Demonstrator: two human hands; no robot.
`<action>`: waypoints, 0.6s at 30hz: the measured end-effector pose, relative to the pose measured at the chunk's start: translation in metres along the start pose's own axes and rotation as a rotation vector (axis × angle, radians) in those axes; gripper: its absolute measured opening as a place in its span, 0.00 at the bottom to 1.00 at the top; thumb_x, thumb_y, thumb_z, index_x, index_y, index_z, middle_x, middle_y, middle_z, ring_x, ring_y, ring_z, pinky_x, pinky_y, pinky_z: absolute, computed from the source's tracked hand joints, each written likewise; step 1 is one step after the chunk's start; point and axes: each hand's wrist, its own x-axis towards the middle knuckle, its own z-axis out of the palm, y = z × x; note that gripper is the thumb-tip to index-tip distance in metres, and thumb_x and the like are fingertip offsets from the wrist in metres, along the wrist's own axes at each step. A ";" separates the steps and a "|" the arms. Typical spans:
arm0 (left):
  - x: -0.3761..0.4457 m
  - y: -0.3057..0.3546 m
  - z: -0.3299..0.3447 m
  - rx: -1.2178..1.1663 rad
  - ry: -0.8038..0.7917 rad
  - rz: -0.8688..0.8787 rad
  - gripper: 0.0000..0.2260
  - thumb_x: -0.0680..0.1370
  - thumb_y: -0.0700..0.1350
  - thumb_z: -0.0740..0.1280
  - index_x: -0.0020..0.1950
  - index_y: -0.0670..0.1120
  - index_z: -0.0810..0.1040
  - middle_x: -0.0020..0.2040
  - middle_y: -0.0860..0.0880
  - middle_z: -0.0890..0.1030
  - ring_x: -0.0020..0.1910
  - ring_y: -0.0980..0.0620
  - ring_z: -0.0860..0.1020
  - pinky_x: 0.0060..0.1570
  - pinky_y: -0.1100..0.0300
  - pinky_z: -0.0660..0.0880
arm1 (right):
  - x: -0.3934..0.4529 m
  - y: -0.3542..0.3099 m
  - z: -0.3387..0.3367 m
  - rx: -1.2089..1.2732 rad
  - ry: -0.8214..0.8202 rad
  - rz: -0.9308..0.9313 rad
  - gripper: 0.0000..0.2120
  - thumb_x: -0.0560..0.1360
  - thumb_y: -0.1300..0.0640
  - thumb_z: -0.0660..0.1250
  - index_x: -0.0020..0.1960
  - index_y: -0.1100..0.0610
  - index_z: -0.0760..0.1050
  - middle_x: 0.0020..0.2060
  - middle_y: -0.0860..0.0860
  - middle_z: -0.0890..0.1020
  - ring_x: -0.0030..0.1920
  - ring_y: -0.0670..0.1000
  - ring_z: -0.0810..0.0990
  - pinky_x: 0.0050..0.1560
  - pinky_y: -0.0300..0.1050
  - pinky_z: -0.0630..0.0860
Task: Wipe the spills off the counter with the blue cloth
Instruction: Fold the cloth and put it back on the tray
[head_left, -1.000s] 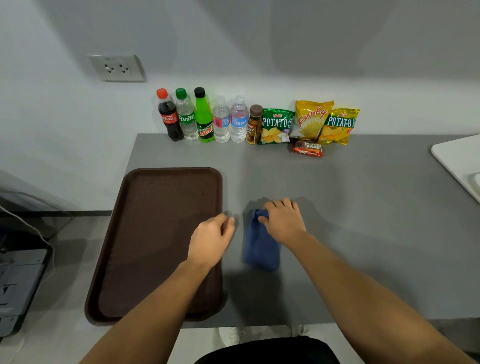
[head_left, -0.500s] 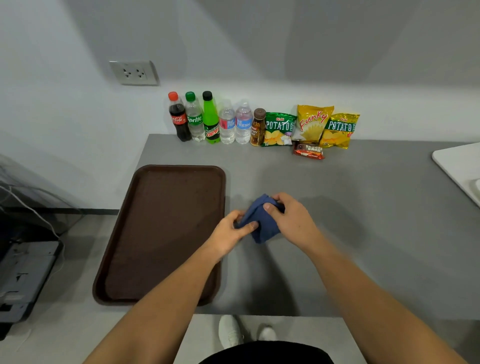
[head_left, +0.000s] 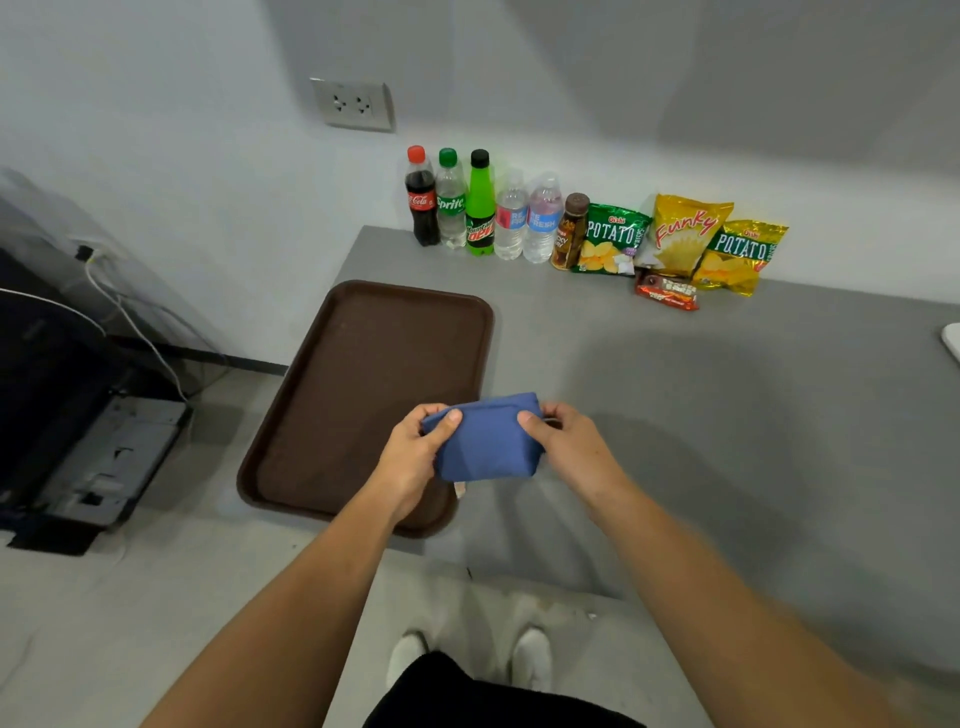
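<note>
- Blue cloth: soft, matte fabric folded into a plump rectangle, raised off the grey counter and pinched at both upper corners.
- Left hand: thumb on the near face, fingers curled behind the left corner, closed on the fabric.
- Right hand: thumb pressed on the right corner, fingers tucked behind, likewise clamped.
- Brown tray: rigid, rounded corners, raised rim, finely pebbled floor; directly left of and partly beneath the grip.
- Small pale tag or scrap below the cloth's lower edge, possibly a label; too small to tell.
- Counter smooth and flat, open to the right of the grip and beyond it.
- Bottles and glossy snack bags lined along the far wall, well apart from the grip.
- Counter's near edge just below the wrists.
</note>
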 end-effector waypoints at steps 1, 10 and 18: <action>-0.002 0.002 -0.010 0.022 0.026 0.015 0.14 0.69 0.59 0.78 0.48 0.54 0.84 0.48 0.48 0.86 0.48 0.50 0.84 0.43 0.55 0.80 | -0.002 0.001 0.009 0.010 -0.015 0.006 0.13 0.81 0.56 0.69 0.60 0.63 0.78 0.51 0.56 0.84 0.49 0.52 0.81 0.42 0.32 0.75; -0.012 0.011 -0.099 0.410 0.121 0.051 0.10 0.77 0.56 0.74 0.53 0.52 0.81 0.48 0.52 0.85 0.48 0.54 0.84 0.43 0.61 0.79 | -0.012 0.019 0.100 -0.093 -0.014 0.108 0.21 0.76 0.49 0.74 0.63 0.60 0.76 0.54 0.53 0.83 0.55 0.54 0.83 0.59 0.50 0.78; -0.009 -0.002 -0.135 0.665 0.110 0.038 0.07 0.80 0.51 0.72 0.54 0.51 0.78 0.48 0.53 0.82 0.49 0.55 0.80 0.42 0.63 0.72 | -0.028 0.030 0.149 -0.488 0.114 0.080 0.26 0.75 0.41 0.71 0.68 0.50 0.69 0.59 0.54 0.83 0.59 0.60 0.81 0.57 0.54 0.78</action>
